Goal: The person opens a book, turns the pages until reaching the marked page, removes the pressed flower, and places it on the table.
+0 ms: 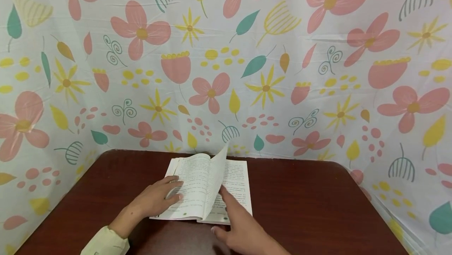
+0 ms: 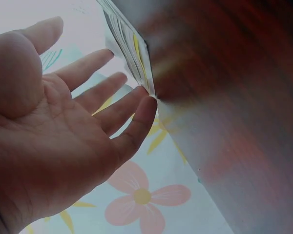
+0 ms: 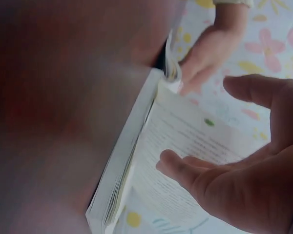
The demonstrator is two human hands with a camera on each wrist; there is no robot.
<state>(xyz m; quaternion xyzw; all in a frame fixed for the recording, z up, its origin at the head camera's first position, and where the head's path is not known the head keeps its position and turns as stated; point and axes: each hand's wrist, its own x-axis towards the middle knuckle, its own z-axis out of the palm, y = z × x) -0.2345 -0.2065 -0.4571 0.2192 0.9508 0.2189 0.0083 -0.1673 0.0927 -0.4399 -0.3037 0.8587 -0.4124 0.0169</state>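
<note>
An open book (image 1: 237, 176) with printed text lies on the dark red-brown table. One leaf (image 1: 217, 176) stands up from the middle of the book, slanting to the right at its top. My left hand (image 1: 153, 198) rests on the left page, fingers spread; the left wrist view shows its fingertips by the edge of the pages. On the right, my right hand (image 1: 240, 223) has its fingers against or just beside the raised leaf; actual contact cannot be told. In the right wrist view its thumb (image 3: 246, 89) is well apart from the fingers, with nothing pinched between.
The table (image 1: 300, 200) extends to both sides of the book and in front of it. A white cloth (image 1: 310, 90) printed with pink flowers and yellow and green leaves hangs behind the table and along both sides.
</note>
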